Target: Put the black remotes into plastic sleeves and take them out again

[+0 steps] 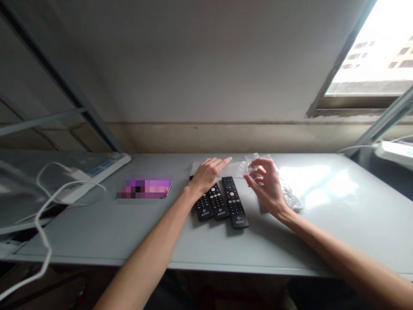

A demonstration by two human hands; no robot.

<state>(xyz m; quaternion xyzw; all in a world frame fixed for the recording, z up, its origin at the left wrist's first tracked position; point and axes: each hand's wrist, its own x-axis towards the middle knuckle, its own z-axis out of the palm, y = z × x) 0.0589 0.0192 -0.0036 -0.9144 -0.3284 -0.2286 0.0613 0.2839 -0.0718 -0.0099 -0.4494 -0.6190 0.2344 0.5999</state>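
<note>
three black remotes lay on the grey desk [200, 249]: a left one [203, 212], a middle one [219, 206] and a right one [237, 207]. take them as the middle of a clock. the left hand [205, 173] was at eleven, over the far ends of the left two. its fingers were open and pretty straight. i could not tell if it pressed on them. the right hand [268, 183] was at two, fingers bent but open, with nothing i could see in its grip.

the remotes lay face up, maybe so the buttons were easy to see. the left two sat close, so one hand could cover both. clear plastic [238, 168] was at twelve, and a shiny silvery bag [292, 197] at three, near the right hand. at nine was a flat thing with a pink and purple front [155, 187], all blurry squares.

each remote had a white mark and tiny writing at its near end, too small to read. i saw no brand.
</note>
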